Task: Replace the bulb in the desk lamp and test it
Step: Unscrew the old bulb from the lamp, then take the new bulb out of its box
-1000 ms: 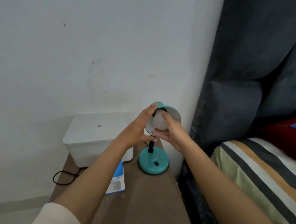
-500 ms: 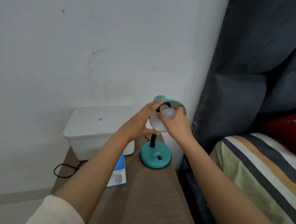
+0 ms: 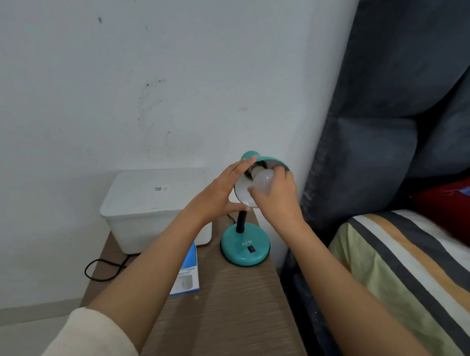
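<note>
Teal desk lamp (image 3: 245,245) on the far right end of a wooden bedside table (image 3: 229,308), round base flat on the top, rocker switch (image 3: 251,249) and the letters ATN facing the camera. Short black stem rising from the base to a teal shade (image 3: 256,158) tilted with its open mouth toward the viewer, pale inner surface showing.

Left hand (image 3: 222,192) against the left rim of the shade, fingers straight and spread up along the edge, thumb under the lower rim, bracing it more than clasping it. Right hand (image 3: 277,196) curled round a frosted white bulb (image 3: 263,183), fingertips over its far side and thumb on its near lower face, a firm hold. Bulb inside the mouth of the shade, neck pointed into the socket at the back; whether threaded in or merely resting there, hard to tell from here.

White lidded plastic box (image 3: 156,209) at the back left of the table, just beside the lamp base. Blue-and-white bulb carton (image 3: 186,276) lying flat in front of the box, partly hidden under the left forearm. Black cord (image 3: 101,268) looping off the table's left edge. Bed with a striped cover (image 3: 413,282) close on the right, dark padded headboard (image 3: 411,111) behind it.
</note>
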The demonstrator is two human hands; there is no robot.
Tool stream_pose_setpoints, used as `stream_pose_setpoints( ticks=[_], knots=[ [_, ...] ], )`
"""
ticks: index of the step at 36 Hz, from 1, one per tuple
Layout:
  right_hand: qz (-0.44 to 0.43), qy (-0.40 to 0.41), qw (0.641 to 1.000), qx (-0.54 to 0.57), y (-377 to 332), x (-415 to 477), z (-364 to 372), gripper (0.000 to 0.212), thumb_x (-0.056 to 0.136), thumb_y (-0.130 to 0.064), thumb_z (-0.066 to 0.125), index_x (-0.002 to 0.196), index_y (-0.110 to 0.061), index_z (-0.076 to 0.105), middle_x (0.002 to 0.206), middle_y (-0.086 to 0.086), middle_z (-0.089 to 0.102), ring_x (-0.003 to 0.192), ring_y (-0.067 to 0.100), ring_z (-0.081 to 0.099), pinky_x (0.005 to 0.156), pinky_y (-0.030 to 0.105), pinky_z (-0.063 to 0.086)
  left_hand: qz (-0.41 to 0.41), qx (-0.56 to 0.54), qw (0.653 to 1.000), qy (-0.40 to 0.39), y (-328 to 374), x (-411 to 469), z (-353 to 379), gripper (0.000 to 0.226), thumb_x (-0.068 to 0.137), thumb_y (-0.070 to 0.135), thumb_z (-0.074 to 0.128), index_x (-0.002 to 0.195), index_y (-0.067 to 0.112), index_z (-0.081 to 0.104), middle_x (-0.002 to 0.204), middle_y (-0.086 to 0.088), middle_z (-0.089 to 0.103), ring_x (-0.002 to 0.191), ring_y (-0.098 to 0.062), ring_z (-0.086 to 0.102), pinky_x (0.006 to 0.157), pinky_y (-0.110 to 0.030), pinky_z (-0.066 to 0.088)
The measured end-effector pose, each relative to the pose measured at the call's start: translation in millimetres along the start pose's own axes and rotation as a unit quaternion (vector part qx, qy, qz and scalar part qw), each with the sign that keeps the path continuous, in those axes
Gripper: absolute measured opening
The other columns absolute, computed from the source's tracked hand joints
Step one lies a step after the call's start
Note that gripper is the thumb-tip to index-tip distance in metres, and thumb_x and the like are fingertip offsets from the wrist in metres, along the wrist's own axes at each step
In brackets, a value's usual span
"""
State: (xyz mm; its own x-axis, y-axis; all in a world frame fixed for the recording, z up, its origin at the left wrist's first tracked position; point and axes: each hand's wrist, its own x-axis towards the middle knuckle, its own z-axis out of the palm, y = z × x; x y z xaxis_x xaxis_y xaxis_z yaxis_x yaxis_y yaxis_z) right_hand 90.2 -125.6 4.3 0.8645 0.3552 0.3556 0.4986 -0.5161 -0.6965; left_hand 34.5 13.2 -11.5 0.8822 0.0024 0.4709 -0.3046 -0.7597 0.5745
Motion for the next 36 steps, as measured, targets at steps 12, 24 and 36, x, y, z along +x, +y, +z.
stream_pose_setpoints(
  ticks=[12, 24, 36],
  knots=[
    [-0.023, 0.024, 0.998, 0.055, 27.3, -68.8, -6.9, 0.055, 0.073, -0.031, 0.07, 0.12, -0.016, 0.048, 0.115, 0.002, 0.048, 0.109, 0.017, 0.045, 0.09, 0.027, 0.039, -0.074, 0.046, 0.996, 0.035, 9.1, -39.6, -1.9, 0.077, 0.088, 0.02, 0.062, 0.148, 0.034, 0.015, 0.154, 0.011, 0.025, 0.133, 0.006, 0.023, 0.107, -0.013, 0.018],
    [0.097, -0.099, 0.988, 0.071, 78.4, -157.3, 59.7, 0.051, 0.076, -0.033, 0.072, 0.119, -0.019, 0.05, 0.114, -0.006, 0.046, 0.107, 0.013, 0.049, 0.096, 0.032, 0.044, -0.318, 0.062, 0.946, 0.024, -39.3, -161.1, 3.4, 0.091, 0.078, 0.052, 0.066, 0.146, 0.012, 0.023, 0.153, -0.003, 0.025, 0.14, -0.017, 0.025, 0.111, -0.03, 0.023],
    [0.156, -0.184, 0.966, 0.095, 88.9, -161.0, 105.8, 0.056, 0.072, -0.036, 0.073, 0.121, -0.027, 0.048, 0.116, -0.006, 0.052, 0.107, 0.013, 0.051, 0.095, 0.038, 0.048, -0.372, -0.04, 0.925, 0.061, -67.4, -177.2, 17.8, 0.103, 0.064, 0.035, 0.084, 0.145, 0.012, 0.025, 0.142, 0.003, 0.033, 0.136, -0.014, 0.03, 0.109, -0.03, 0.025]
  ],
)
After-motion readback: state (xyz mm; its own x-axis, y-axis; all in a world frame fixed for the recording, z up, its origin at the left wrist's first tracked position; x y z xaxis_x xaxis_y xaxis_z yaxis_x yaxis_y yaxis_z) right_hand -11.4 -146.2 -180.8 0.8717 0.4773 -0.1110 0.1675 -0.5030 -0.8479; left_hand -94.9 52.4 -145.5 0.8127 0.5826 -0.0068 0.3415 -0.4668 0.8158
